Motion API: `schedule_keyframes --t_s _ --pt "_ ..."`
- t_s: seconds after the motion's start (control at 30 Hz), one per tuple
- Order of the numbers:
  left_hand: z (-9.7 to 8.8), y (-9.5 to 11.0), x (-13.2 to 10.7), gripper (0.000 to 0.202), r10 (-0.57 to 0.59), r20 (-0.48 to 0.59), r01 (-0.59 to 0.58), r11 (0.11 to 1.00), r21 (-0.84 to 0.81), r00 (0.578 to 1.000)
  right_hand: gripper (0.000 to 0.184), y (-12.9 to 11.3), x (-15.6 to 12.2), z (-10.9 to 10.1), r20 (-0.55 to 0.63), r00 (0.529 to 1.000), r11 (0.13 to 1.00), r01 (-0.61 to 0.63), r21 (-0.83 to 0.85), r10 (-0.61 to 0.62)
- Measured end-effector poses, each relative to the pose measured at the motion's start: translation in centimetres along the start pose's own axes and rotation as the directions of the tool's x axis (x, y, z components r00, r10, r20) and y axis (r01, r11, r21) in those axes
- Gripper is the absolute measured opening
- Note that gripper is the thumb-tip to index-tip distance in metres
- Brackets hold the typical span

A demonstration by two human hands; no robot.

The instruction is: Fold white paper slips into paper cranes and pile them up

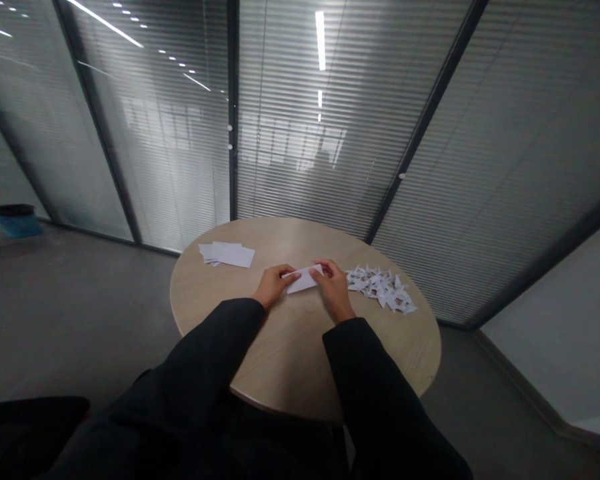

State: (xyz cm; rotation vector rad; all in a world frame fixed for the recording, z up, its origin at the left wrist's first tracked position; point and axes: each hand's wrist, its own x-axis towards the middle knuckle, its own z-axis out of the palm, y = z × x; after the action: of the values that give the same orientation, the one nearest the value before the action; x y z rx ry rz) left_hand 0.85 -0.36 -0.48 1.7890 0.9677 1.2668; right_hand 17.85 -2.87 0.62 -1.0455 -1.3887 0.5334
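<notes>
Glass walls with blinds ring our round table [290,373]. Near its middle, we pinch a folded sheet [304,279] between both hands: left hand [273,285] grips its left end, right hand [336,288] its right, long axis running hand to hand.

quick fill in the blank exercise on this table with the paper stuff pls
1. The left hand and right hand hold a folded paper whose colour is ____.
2. The table has a ____ wooden top.
3. The stack of flat sheets lies to the person's ____.
4. The pile of folded shapes lies beside the ____ hand.
Missing words: white, round, left, right.
</notes>
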Motion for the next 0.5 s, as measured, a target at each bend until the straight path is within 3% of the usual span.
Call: schedule_keyframes --t_s 0.1,0.17,0.3,0.5 --pt "-0.06 0.3 -0.19 0.027 0.071 0.011 -0.072 0.986 0.15 0.997 0.022 0.23 0.11 -0.07 0.087 0.971 0.938 0.239 -0.249 -0.224" --pt "-0.01 0.41 -0.29 0.025 0.094 0.03 -0.098 0.971 0.218 0.995 0.014 0.53 0.15 -0.03 0.174 0.938 0.861 0.344 -0.374 -0.299" --pt "0.04 0.27 -0.33 0.022 0.133 0.04 -0.139 0.956 0.257 0.99 0.012 0.89 0.14 0.08 0.246 0.911 0.771 0.412 -0.485 -0.332" --pt "-0.18 0.21 -0.34 0.021 0.194 0.04 -0.197 0.932 0.304 0.98 0.015 0.26 0.18 -0.28 0.276 0.887 0.712 0.461 -0.529 -0.369"
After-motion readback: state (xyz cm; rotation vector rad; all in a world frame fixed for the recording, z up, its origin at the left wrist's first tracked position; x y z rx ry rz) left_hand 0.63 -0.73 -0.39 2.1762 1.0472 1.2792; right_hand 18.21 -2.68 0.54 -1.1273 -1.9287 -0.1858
